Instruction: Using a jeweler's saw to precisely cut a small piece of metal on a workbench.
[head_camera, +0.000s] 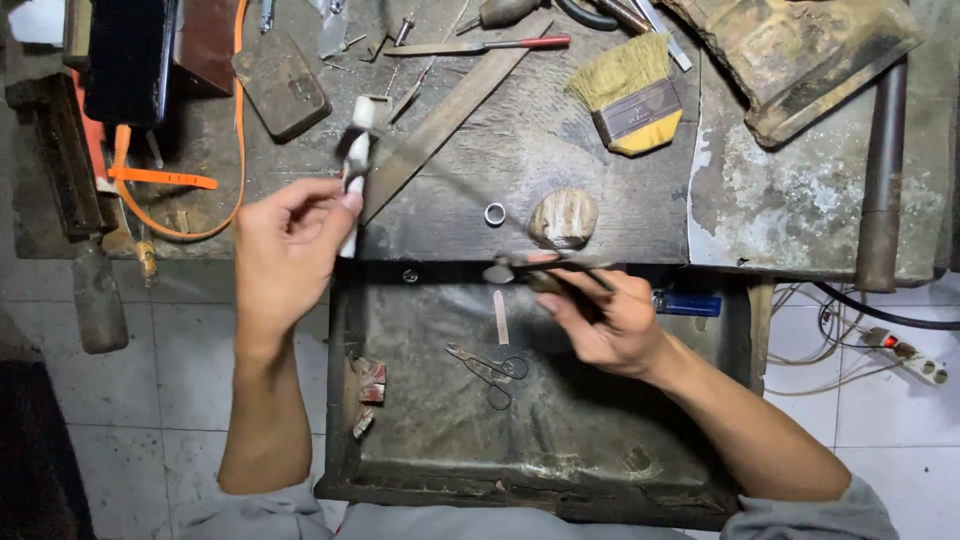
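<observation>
2 hands (285, 250) (605, 320) on a saw frame (356, 160)

left hand (285, 250): I see it pinching a whitish tool (355, 165), blurred; what kind I cannot tell.
right hand (605, 320): its fingers cover the dark tool's (545, 266) grip; the tip is smeared.
ring (495, 213): too small for me to read any detail.
black block (125, 60): cut off by the top edge.
power strip (915, 362): its cable leaves the frame on the right.
</observation>
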